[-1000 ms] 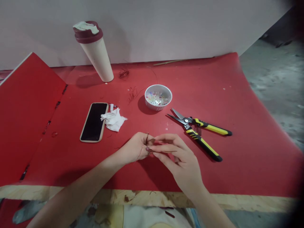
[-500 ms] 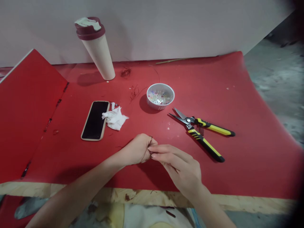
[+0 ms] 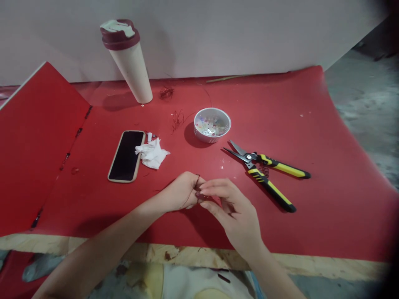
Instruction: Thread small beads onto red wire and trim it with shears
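My left hand (image 3: 184,193) is closed, its fingers curled round a thin dark red cord (image 3: 187,200) that loops over the thumb side and across the palm. Against it, my right hand (image 3: 233,211) has its thumb and fingertips on either side of a small dark red knotted piece (image 3: 200,196); the fingers partly hide it. Both hands are close together above the red tabletop, near its front edge. To their right lie yellow and black shears (image 3: 249,158) with the blades apart.
A small perforated bowl (image 3: 212,139) holds several pale beads. On the left are a phone (image 3: 126,157), a crumpled tissue (image 3: 153,154) and a raised red panel (image 3: 40,145). A tall tumbler (image 3: 131,68) and dark red thread tangles (image 3: 166,92) stand and lie behind.
The right thumb has moved down, away from the index finger, and more of the small dark red piece and the cord shows. My left hand has hardly moved; the view has shifted slightly.
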The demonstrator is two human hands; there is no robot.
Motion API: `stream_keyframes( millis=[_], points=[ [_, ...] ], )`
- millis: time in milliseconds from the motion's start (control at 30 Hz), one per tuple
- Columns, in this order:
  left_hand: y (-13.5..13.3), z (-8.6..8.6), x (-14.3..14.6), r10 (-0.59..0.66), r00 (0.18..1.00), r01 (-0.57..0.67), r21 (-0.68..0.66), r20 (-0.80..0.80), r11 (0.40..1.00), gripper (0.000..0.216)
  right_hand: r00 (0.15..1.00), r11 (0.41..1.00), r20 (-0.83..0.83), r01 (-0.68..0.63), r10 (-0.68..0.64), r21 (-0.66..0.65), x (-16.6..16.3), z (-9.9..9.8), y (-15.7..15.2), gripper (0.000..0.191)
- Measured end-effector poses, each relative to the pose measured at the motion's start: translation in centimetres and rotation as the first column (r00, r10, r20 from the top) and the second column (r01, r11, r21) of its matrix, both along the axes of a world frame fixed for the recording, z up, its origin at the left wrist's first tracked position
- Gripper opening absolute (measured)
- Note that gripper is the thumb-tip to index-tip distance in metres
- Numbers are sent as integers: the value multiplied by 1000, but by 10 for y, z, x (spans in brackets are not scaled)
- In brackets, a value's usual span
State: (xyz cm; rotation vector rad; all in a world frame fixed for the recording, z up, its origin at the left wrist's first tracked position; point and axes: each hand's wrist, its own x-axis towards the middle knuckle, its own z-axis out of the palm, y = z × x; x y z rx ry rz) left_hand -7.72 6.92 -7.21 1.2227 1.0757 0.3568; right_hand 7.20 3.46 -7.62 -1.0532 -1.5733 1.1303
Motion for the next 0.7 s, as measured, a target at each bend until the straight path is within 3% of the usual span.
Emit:
stream_keyframes(
  millis=[167, 300, 467, 700],
  points=[
    [-1, 0, 1, -2, 999, 3, -29, 32, 1000, 16, 996, 994, 63, 57, -63, 94, -3, -4, -6, 15],
    [0, 5, -2, -39, 999, 41, -46, 26, 998, 16, 993, 980, 114, -11, -13, 200, 2, 1, -3, 19],
    [4, 8, -5, -6, 988, 25, -118, 154, 993, 23, 975, 957, 215, -13, -52, 290, 7, 7, -1, 16],
    [0, 6, -4, -54, 998, 55, -14, 45, 998, 21, 973, 944, 226, -41, -36, 327, 4, 5, -6, 18]
  ],
)
